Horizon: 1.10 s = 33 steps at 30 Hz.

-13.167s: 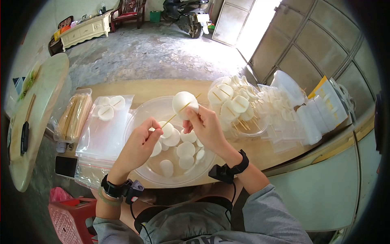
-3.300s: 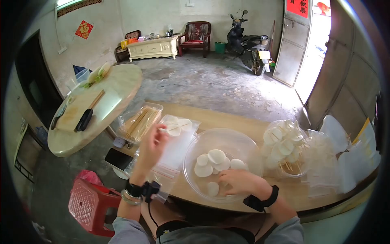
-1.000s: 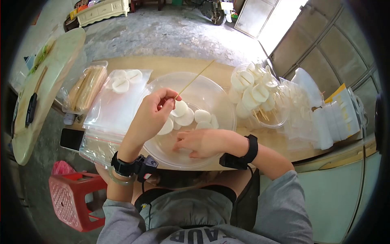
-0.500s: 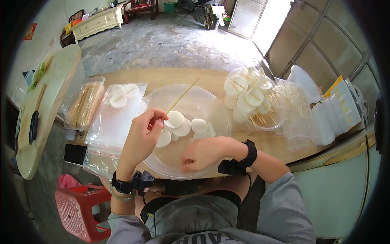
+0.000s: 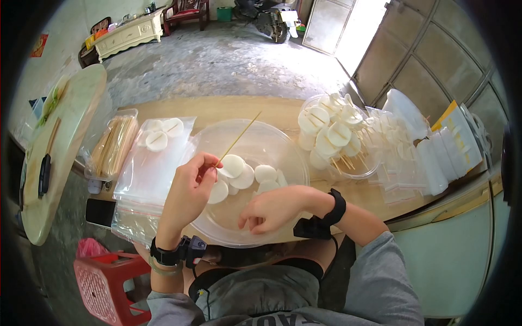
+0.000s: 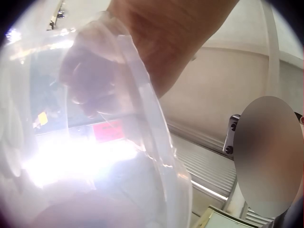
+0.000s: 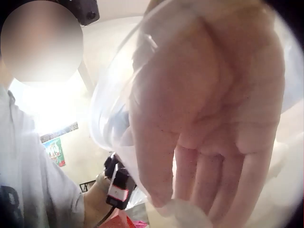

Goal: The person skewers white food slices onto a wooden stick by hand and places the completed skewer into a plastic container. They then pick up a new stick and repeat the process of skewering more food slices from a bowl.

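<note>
In the head view my left hand (image 5: 187, 190) pinches a thin wooden skewer (image 5: 239, 137) between thumb and fingers, its bare end pointing up and right. Under it stands the large clear plastic basin (image 5: 216, 224), with a pile of round white slices (image 5: 234, 166) that look like radish. My right hand (image 5: 277, 207) reaches over the basin's front right, fingers curled downward. The right wrist view shows a white slice (image 7: 187, 214) between thumb and fingertips; from above the hand hides it. In the left wrist view the basin wall (image 6: 147, 102) covers much of the picture.
Right of the basin, a clear tub (image 5: 361, 173) holds many skewered slices. Filled bags (image 5: 399, 146) lie beyond it. On the left are plastic bags with skewered slices (image 5: 156, 140), a box of skewers (image 5: 112, 144) and a phone (image 5: 100, 212). A red stool (image 5: 103, 282) stands below.
Over the last second the right hand's spread fingers have curled together over the basin. The left hand still pinches the skewer, tilted further right. Earlier, the left hand was empty near the skewer box.
</note>
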Each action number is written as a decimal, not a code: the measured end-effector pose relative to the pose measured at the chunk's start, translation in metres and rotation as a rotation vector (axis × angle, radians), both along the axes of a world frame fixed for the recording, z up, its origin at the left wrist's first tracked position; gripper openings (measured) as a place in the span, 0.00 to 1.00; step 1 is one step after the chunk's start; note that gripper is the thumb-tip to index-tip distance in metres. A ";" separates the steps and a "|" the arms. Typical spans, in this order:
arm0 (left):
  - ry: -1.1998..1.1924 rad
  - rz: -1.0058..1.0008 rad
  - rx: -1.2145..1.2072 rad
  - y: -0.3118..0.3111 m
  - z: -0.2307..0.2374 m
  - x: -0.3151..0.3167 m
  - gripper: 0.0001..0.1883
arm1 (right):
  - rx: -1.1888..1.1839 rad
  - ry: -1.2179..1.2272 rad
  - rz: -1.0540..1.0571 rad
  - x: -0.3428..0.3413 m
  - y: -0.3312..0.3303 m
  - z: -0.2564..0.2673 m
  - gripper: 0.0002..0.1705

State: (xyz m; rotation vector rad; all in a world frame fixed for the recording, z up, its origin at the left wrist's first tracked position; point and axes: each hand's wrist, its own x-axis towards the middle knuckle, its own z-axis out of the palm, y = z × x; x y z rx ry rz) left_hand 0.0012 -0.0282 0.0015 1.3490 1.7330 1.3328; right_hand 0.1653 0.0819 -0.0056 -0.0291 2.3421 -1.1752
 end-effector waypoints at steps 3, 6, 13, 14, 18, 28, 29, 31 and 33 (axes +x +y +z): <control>-0.009 -0.024 -0.016 -0.002 0.003 0.000 0.06 | 0.126 0.119 0.059 0.002 -0.012 -0.004 0.17; -0.026 -0.010 -0.001 -0.003 0.002 0.001 0.06 | 0.135 0.238 -0.082 0.007 -0.015 -0.012 0.17; -0.016 -0.014 -0.069 -0.006 0.003 -0.003 0.06 | -0.455 0.573 -1.032 -0.001 0.012 0.002 0.11; -0.044 -0.015 -0.055 -0.006 0.002 -0.004 0.06 | -0.656 0.593 -1.223 0.000 0.015 0.004 0.12; -0.058 0.009 -0.029 -0.009 0.005 -0.001 0.07 | -1.097 0.713 -1.329 0.003 0.033 0.001 0.15; -0.097 0.085 0.036 -0.008 -0.001 0.004 0.05 | -1.286 0.663 -1.264 0.008 0.038 -0.006 0.12; -0.076 0.070 0.032 -0.008 -0.001 0.004 0.05 | -1.283 0.666 -1.262 0.009 0.037 -0.005 0.11; -0.073 0.066 0.022 -0.008 0.002 0.005 0.06 | -1.282 0.670 -1.262 0.009 0.036 -0.003 0.11; -0.069 0.063 0.012 -0.009 0.001 0.006 0.06 | -1.251 0.669 -1.267 0.010 0.035 -0.001 0.12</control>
